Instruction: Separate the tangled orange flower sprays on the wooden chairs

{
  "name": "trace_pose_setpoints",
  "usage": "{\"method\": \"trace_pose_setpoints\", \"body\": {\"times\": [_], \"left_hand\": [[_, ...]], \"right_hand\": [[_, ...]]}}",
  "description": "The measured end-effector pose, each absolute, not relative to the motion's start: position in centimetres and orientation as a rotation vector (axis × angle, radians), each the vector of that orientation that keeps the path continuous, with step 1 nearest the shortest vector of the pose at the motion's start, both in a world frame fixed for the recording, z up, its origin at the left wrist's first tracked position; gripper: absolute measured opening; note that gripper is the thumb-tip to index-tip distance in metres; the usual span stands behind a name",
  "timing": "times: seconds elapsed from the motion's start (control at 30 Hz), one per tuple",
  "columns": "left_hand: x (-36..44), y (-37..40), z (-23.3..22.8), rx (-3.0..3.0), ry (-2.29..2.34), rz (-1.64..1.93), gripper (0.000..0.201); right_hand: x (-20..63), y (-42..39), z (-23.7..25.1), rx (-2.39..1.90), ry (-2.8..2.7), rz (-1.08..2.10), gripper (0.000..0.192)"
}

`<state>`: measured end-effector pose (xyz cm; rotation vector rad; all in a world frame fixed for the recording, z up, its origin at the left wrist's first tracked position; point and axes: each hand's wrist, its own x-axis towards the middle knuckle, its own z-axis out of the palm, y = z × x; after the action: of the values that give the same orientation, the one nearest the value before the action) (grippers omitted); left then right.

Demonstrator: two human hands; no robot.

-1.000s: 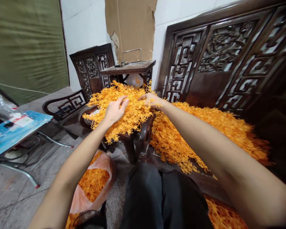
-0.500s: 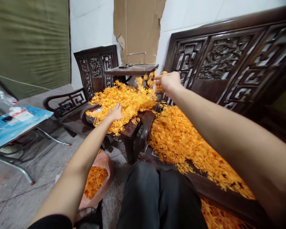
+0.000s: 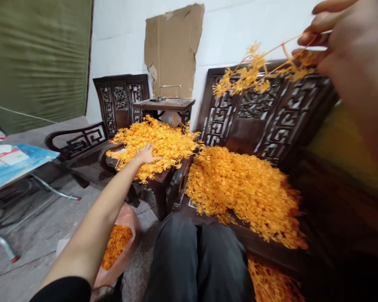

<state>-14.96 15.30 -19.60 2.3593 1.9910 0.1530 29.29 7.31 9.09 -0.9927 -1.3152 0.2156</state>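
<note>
My right hand is raised high at the upper right, its fingers pinched round the thin stems of an orange flower sprig. The sprig hangs out to the left with its small blossoms in the air. Lower down, my left hand rests with fingers spread on a heap of orange flower sprigs on a small dark wooden table. A second, larger heap of orange flowers lies on the seat of the carved wooden bench, right of my knees.
A pink plastic bag with orange pieces stands on the floor at left. More orange stems lie below the bench. A blue folding table is at far left, a carved chair behind, and a small side table by the wall.
My right hand has moved up and to the right, drawing the sprig away from the heap on the table. My left hand stays on that heap. The view has shifted slightly.
</note>
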Motion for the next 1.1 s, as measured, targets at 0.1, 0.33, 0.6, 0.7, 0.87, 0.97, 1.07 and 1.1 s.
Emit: {"method": "trace_pose_setpoints", "body": {"times": [0.1,0.33,0.6,0.7,0.87,0.97,1.07,1.1], "left_hand": [[-14.4,15.0,-15.8,2.368,1.976,0.209,0.081],[-5.5,5.6,-6.6,2.486,1.501,1.434,0.036],[6.4,-2.5,-7.2,2.457,0.902,0.896,0.023],[6.6,-1.0,-7.9,2.506,0.935,0.773,0.026],[6.9,-1.0,-8.1,2.772,0.805,0.587,0.031],[6.9,-1.3,-8.3,2.996,0.817,0.448,0.024],[6.3,-1.4,-8.5,3.195,0.773,0.298,0.024],[6.0,-1.5,-8.4,3.243,0.731,0.260,0.025]], "right_hand": [[29.0,1.5,8.5,-1.022,-1.209,0.279,0.021],[25.0,-4.1,1.2,-1.192,-1.567,0.332,0.023],[25.4,-6.3,-4.8,-1.273,-1.868,0.269,0.041],[27.3,-7.1,-6.1,-1.451,-2.051,-0.072,0.031],[28.2,-9.1,-8.1,-1.595,-2.279,-0.626,0.027],[28.6,-9.6,-8.7,-1.320,-2.457,-0.772,0.026],[29.8,-9.4,-9.0,-1.136,-2.672,-0.496,0.027],[30.2,-9.4,-9.2,-1.175,-2.683,-0.393,0.028]]}}
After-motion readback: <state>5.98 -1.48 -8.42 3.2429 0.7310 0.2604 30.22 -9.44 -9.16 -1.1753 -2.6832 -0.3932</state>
